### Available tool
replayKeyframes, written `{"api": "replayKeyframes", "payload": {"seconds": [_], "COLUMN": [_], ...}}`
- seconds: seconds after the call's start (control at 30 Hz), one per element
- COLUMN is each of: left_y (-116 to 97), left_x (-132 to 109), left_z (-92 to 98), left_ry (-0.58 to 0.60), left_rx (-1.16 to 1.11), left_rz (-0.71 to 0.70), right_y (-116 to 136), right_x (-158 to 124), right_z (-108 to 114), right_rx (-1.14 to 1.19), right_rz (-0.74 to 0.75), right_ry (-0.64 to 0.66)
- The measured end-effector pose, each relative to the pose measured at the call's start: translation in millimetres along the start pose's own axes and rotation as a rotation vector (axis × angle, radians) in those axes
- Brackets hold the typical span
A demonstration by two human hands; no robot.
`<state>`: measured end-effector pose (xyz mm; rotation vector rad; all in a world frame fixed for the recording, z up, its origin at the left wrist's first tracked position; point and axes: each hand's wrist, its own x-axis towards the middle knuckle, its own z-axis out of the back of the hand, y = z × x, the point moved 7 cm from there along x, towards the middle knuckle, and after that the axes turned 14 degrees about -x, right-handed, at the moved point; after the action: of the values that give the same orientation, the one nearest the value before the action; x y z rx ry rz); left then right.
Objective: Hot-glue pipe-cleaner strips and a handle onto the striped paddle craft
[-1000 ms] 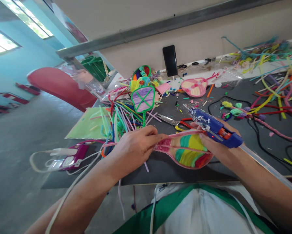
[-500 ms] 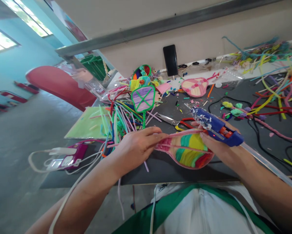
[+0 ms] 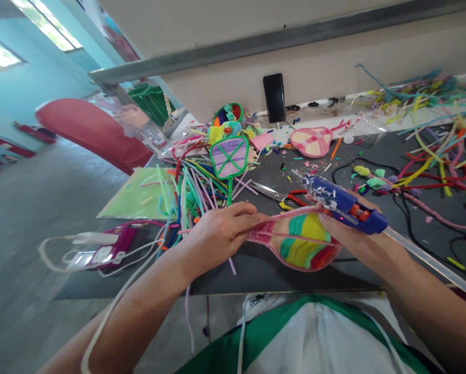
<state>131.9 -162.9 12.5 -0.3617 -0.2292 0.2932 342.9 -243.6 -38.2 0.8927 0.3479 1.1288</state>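
One striped, paddle-shaped craft [image 3: 301, 252] lies crosswise, narrow end pointing left.

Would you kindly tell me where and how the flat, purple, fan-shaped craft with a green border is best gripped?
Probably by the narrow green stem of the purple craft, from the person's side: the stem points that way and is slimmer than the wide end. The left hand lies close by.

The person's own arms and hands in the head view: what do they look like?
The left hand and right hand show no gloves, though the right is partly hidden. The left forearm and right forearm show no sleeves or wristbands. A white cable overlaps the left forearm in the picture. The person wears a white and green garment with a pale cord in front.
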Motion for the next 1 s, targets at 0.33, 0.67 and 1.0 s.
{"api": "replayKeyframes", "payload": {"seconds": [0.33,0.67,1.0], "left_y": [1,1,2], "left_x": [2,6,7], "left_z": [-0.8,-2.0,-3.1], "left_ry": [-0.016,-0.003,0.018], "left_rx": [-0.017,-0.027,-0.075], "left_rz": [0.018,0.043,0.054], "right_y": [44,68,63], "right_x": [6,2,3], "right_z": [5,-3,1], "right_rx": [-0.116,-0.235,-0.192], "right_rz": [0.219,0.401,0.326], "right_ry": [0.016,0.041,0.044]}}
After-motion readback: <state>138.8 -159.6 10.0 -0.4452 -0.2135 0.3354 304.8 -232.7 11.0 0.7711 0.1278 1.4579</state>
